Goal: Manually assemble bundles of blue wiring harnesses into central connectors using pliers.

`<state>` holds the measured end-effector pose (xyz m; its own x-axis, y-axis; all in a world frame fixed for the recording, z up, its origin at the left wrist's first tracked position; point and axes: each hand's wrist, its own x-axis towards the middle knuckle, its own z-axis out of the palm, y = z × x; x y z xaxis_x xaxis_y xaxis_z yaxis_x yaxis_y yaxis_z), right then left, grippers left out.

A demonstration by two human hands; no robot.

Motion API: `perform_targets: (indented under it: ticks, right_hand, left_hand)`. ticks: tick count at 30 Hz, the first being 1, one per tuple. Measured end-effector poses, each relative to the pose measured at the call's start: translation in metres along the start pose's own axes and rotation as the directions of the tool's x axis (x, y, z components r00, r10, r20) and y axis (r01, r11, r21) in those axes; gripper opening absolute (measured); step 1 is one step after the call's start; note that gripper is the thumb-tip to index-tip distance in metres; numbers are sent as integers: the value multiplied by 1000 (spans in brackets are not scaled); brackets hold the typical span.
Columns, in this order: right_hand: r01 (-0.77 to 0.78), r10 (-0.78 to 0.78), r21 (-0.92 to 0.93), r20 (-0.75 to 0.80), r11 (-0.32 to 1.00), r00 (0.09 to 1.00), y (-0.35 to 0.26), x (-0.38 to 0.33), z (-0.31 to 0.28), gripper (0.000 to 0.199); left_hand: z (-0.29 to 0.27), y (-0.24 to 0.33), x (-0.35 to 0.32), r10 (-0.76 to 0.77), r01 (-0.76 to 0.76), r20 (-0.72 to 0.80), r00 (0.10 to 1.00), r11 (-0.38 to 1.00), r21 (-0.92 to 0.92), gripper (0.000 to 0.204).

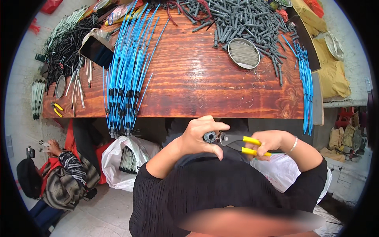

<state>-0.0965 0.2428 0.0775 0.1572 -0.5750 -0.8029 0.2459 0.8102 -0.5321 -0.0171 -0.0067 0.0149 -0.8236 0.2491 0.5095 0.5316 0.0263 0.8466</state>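
Observation:
Just below the table's front edge, my left hand [196, 132] is closed around a dark grey ribbed plastic piece [209, 136], seen end-on with a round hole in it. Its thumb and forefinger stick out to the right past the piece. My right hand [270, 142] grips a pair of pliers [233, 142] with yellow handles. The handles are spread apart, and the plier head points left, close to the grey piece. Whether the jaws touch it I cannot tell.
On the wooden table [185, 71] lie bundled blue rods [128, 67], a heap of grey plastic pieces [244, 19] and a round tin of thin pins [244, 53]. More blue rods [306, 83] overhang the right edge. White bags [112, 158] stand below. Another person [67, 177] sits at left.

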Motion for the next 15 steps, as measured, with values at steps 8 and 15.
perform_targets:
  ticks: [8, 15]
  right_hand:
    - [-190, -907, -943, -317, 272, 276, -20, -5, 35, 41]
    - [92, -195, 345, 278, 934, 941, 32, 14, 16, 39]
  left_hand:
    - [3, -7, -4, -24, 35, -131, 991, 996, 83, 55]
    - [8, -10, 6, 74, -74, 2, 997, 997, 28, 54]
